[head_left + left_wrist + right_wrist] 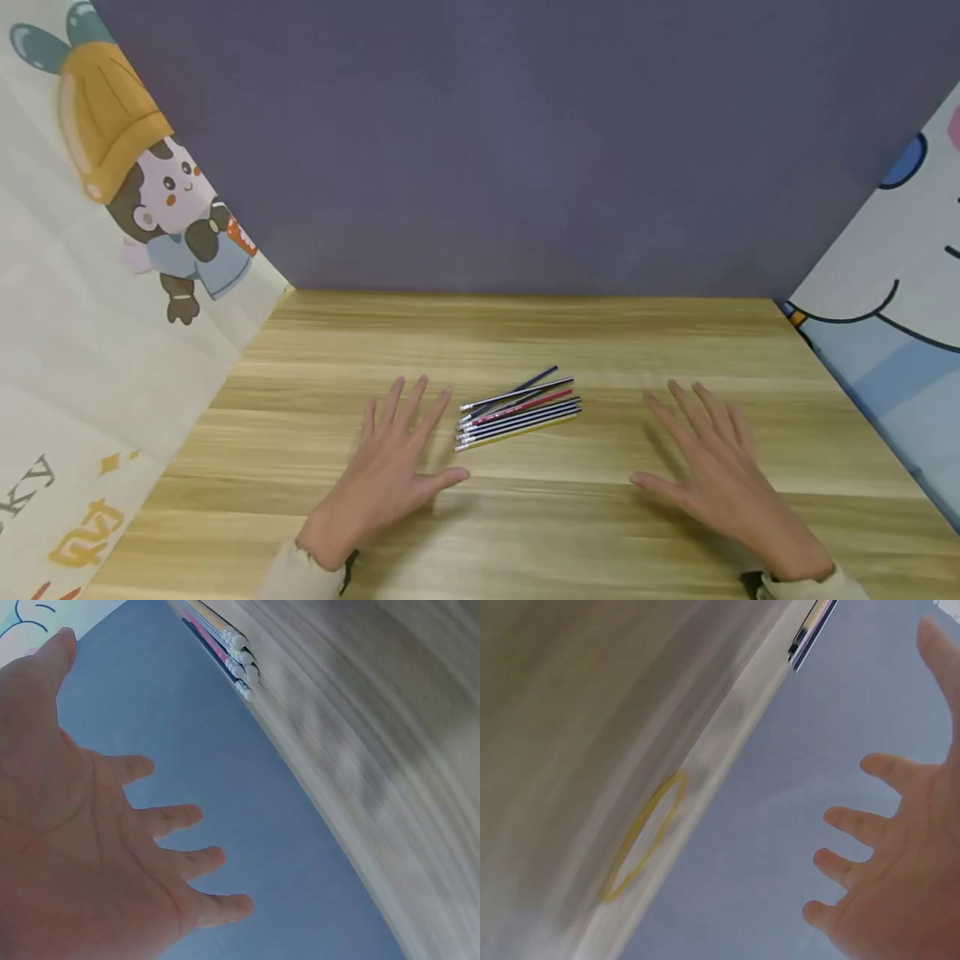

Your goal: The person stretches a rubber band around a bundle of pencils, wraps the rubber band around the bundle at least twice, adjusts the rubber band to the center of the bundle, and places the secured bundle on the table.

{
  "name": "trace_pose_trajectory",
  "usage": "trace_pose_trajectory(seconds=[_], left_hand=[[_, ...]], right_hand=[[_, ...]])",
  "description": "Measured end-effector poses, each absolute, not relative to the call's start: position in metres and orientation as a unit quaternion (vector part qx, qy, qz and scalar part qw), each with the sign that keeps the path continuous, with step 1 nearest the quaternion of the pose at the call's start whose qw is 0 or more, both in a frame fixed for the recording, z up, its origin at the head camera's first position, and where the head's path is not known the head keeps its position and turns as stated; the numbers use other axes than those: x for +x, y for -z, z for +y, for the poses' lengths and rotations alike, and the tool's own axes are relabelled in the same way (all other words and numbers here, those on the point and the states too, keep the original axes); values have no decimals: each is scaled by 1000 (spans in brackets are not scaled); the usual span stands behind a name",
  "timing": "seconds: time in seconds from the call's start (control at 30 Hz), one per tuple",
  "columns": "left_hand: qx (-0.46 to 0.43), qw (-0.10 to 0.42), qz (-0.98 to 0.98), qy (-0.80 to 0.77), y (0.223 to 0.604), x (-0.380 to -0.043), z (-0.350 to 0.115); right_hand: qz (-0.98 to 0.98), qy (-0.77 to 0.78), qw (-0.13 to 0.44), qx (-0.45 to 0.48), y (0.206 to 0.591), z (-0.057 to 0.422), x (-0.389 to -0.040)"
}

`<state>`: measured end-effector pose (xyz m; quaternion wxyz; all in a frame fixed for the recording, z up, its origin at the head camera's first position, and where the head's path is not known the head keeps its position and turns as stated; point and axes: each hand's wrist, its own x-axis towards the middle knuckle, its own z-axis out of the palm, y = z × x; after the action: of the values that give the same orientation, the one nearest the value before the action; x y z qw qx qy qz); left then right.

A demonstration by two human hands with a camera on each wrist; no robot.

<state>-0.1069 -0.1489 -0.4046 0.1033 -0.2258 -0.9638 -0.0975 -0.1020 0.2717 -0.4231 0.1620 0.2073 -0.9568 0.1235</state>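
Note:
Several pencils (517,412) lie in a loose bundle on the wooden table, mostly dark striped, with one red and one yellow. Their white eraser ends point left, and one dark pencil slants away from the rest at the back. My left hand (386,467) hovers left of the bundle, fingers spread, apart from the pencils. To the right, my right hand (708,475) is likewise spread, holding nothing. A yellow rubber band (643,838) lies on the table near the right hand in the right wrist view; I cannot make it out in the head view.
The wood-grain tabletop (525,533) ends at a dark grey-blue panel (525,150) at the back. A white cartoon-printed sheet (67,292) borders the left side, and another printed sheet (870,275) borders the right.

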Motion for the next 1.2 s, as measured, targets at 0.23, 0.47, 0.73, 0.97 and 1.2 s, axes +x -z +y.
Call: trace_pose_trajectory(seconds=[0.23,0.47,0.73,0.97,1.2], left_hand=[[-227,22,-956,185,399,-118,-154],[-222,-80,-903,358,404,-131,-154],[-295,-70,-937,171,418,-136,-129],[-307,-60,-948,57,413,-122,-114],[-325,7,-945,42,416,-119,-112]], right_hand=[[-950,-216,57,217,408,256,-121],[-922,-297,-53,244,402,231,-160],[-916,-218,-107,319,413,199,-182],[-928,-160,-67,329,416,190,-185],[-920,-208,-82,321,411,191,-200]])
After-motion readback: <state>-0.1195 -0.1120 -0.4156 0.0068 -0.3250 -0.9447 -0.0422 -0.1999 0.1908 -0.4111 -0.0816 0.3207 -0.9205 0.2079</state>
